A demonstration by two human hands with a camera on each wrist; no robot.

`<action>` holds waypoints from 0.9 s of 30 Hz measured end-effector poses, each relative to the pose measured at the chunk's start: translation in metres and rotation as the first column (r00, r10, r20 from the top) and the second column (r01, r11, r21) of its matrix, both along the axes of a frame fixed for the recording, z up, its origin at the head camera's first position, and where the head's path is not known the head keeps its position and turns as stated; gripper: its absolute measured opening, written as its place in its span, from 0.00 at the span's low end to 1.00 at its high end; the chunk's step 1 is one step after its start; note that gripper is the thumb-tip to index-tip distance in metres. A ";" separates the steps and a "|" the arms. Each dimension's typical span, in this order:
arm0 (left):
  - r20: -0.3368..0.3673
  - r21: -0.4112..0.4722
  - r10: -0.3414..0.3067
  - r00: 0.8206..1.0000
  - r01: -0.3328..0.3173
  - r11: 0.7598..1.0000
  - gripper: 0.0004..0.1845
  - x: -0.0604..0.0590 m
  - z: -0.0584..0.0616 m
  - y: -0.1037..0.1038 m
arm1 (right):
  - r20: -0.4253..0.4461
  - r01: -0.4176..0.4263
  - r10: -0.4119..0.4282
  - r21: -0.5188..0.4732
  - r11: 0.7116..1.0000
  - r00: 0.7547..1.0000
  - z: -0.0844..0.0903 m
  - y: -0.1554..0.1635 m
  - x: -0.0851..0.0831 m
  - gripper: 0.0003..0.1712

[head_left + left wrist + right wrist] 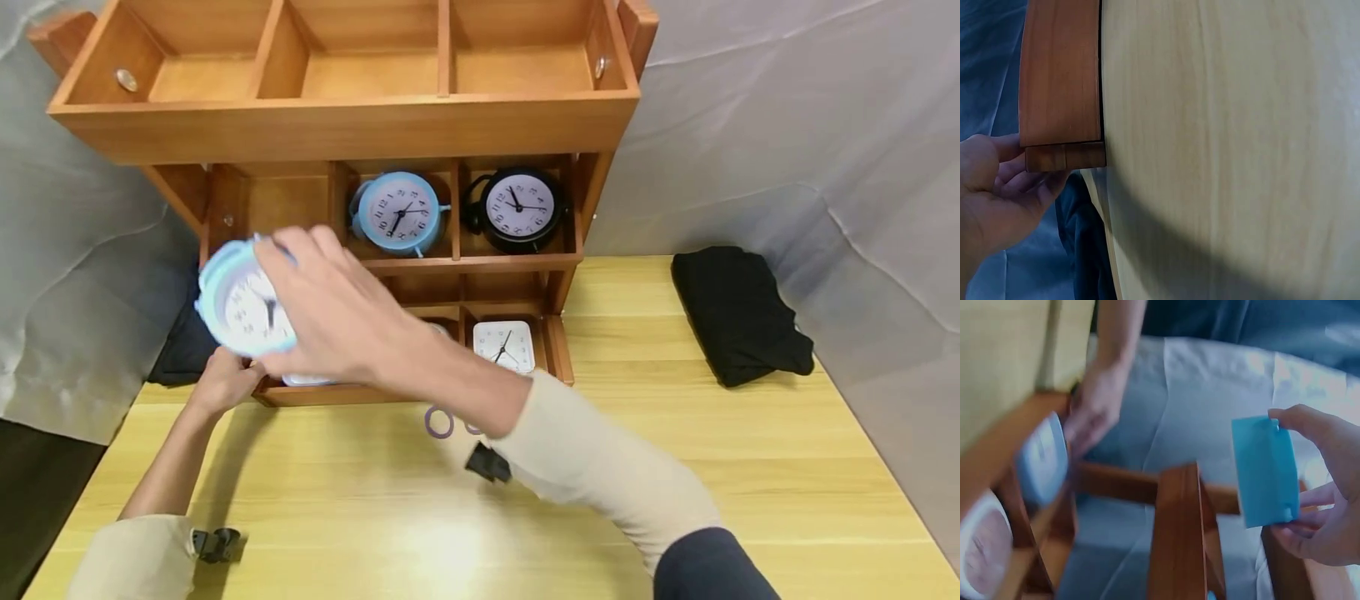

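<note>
Right hand [330, 312] grips a blue clock [240, 304] before the shelf [345, 125]. Left hand [225, 379], fingers relaxed and holding nothing, rests against the shelf's lower left corner on the table [465, 517].

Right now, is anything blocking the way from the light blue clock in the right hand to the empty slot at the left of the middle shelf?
Nothing visible does. The right hand holds the light blue clock just in front of the empty left compartment. The left hand rests lower, on the shelf's bottom corner.
</note>
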State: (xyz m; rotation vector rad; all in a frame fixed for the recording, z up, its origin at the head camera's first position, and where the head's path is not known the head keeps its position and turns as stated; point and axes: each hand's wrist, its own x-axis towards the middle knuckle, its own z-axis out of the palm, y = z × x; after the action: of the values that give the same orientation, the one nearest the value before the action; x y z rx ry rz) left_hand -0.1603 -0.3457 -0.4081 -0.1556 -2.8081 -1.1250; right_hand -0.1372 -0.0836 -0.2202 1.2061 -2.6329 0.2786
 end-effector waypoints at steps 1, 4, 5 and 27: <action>0.072 -0.052 0.001 0.997 0.003 0.999 0.21 -0.002 0.002 0.000 | -0.001 0.022 -0.022 0.007 1.000 1.000 0.006 -0.005 -0.009 0.54; 0.217 -0.099 -0.022 0.976 0.044 0.994 0.30 -0.006 0.007 0.000 | -0.018 0.083 -0.083 0.057 0.995 0.996 0.016 -0.019 -0.035 0.54; 0.244 -0.094 -0.028 0.969 0.053 0.994 0.32 -0.007 0.008 0.000 | -0.028 0.091 -0.089 0.076 0.993 0.996 0.018 -0.024 -0.042 0.54; 0.244 -0.094 0.002 0.970 0.022 0.995 0.33 -0.003 0.007 0.002 | 0.032 0.187 -0.191 0.105 0.977 0.981 0.004 -0.054 -0.090 0.55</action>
State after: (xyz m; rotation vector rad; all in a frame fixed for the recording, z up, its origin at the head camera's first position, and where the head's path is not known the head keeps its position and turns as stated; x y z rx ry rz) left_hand -0.1629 -0.3432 -0.4008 -0.0409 -3.0827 -1.0786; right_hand -0.2269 -0.1377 -0.2163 0.9781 -2.8035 0.1377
